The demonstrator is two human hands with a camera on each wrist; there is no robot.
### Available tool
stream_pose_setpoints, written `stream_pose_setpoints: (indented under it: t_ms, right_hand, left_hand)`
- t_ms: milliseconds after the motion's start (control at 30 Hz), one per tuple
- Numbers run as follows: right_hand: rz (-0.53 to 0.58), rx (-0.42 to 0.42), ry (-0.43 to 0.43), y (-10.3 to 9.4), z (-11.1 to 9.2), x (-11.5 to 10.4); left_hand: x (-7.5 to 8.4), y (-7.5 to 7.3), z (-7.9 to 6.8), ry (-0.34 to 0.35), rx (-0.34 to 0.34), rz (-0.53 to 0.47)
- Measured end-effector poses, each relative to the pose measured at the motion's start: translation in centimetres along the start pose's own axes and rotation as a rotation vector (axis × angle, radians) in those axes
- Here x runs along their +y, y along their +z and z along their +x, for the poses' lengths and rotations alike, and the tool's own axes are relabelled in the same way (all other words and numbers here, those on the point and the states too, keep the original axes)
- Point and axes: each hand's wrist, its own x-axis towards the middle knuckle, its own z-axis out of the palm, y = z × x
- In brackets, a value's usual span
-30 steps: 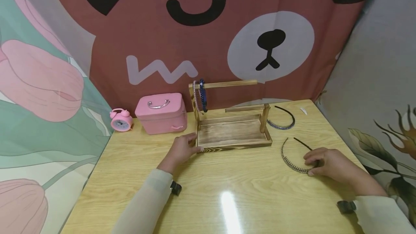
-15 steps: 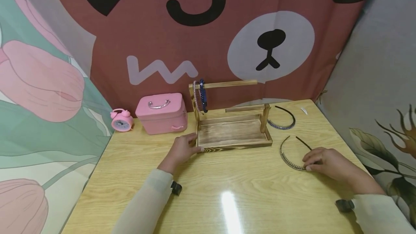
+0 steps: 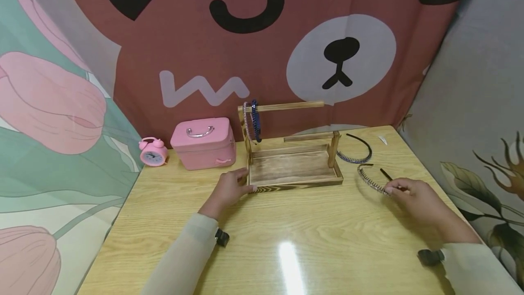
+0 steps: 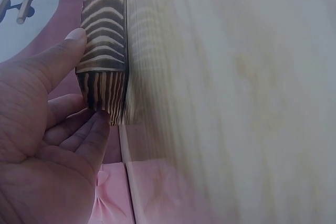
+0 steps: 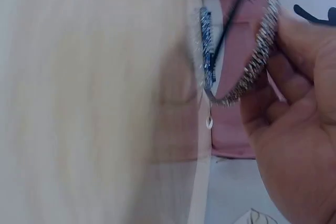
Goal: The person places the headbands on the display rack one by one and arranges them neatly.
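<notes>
My right hand (image 3: 419,200) pinches a headband with a beaded, brown-silver front (image 3: 370,182), raised off the table and tilted. The right wrist view shows its glittering arc (image 5: 261,45) between thumb and fingers, slightly blurred. With thumb and fingers my left hand (image 3: 226,189) grips the front left corner of a wooden rack (image 3: 292,187); in the left wrist view the thumb lies against its striped front edge (image 4: 105,40). Near the left post, a pink headband (image 3: 247,124) and a dark blue headband (image 3: 256,122) hang on the rack's upper bar (image 3: 290,106).
Behind the rack's right end lies a blue beaded headband (image 3: 355,160). A shorter, lower bar (image 3: 307,137) extends left from the right post. To the left stand a pink case (image 3: 202,144) and a pink alarm clock (image 3: 153,151). A small white piece (image 3: 382,139) lies at the back right.
My right hand has lifted the brown-silver headband off the table, moving it slightly away from me and tilting it. The left hand and the rack have stayed in place.
</notes>
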Motion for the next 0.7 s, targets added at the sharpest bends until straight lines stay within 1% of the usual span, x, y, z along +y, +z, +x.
stream_pose_setpoints:
  t_ms: [33, 133, 233, 300, 333, 400, 467, 533, 600, 700]
  right_hand:
    - [0.03, 0.001, 0.047, -0.1, 0.2, -0.1]
    - [0.117, 0.009, 0.108, -0.2, 0.9, -0.2]
    - [0.233, 0.023, 0.128, -0.4, 1.5, -0.3]
    - [0.347, 0.03, 0.129, -0.6, 2.0, -0.5]
    - [0.449, 0.031, 0.127, -0.6, 2.3, -0.7]
    - [0.696, 0.03, 0.099, -0.7, 2.8, -1.1]
    - [0.98, 0.018, 0.043, -0.7, 3.3, -1.9]
    - [1.228, -0.009, -0.015, -0.7, 3.7, -2.9]
    - [1.371, -0.032, -0.055, -0.8, 4.2, -4.2]
    - [1.536, -0.049, -0.06, -1.0, 4.9, -6.3]
  left_hand:
    - [0.0, 0.0, 0.0, -0.002, 0.001, -0.004]
    - [0.0, 0.0, -0.1, -0.006, -0.002, -0.013]
    - [0.0, 0.1, -0.1, 0.005, -0.007, -0.015]
    - [0.1, 0.1, -0.1, 0.011, -0.009, -0.016]
    - [0.1, 0.1, -0.1, 0.015, -0.008, -0.014]
    - [0.1, 0.1, -0.1, 0.017, -0.007, -0.012]
    - [0.1, 0.1, -0.1, 0.015, -0.005, -0.01]
    - [0.0, 0.0, -0.1, 0.016, -0.002, -0.005]
    - [0.0, 0.0, -0.1, 0.019, 0.001, -0.004]
    - [0.0, -0.1, 0.0, 0.016, 0.002, -0.01]
